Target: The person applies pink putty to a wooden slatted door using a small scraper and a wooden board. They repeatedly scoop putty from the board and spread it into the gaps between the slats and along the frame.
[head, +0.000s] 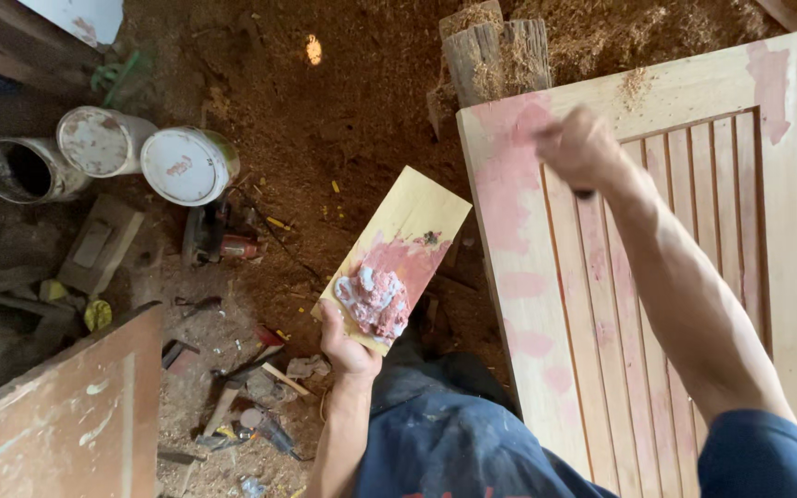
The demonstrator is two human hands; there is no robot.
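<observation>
My left hand [343, 339] grips the near end of a small flat board [408, 238] that carries a lump of pink and white filler paste [375, 297]. My right hand [578, 148], blurred, is closed around a dark tool handle and rests over the far left corner of a pale wooden panel door [786, 267]. Pink smears of paste mark the door's left rail and its grooved centre slats. The tool's blade is hidden under my hand.
Three paint tins [103, 157] stand on the sawdust floor at the upper left. A power tool [214, 235], scraps and small hand tools litter the floor below them. A brown panel [57, 415] lies at the lower left. A rough wooden block [495, 55] sits beyond the door.
</observation>
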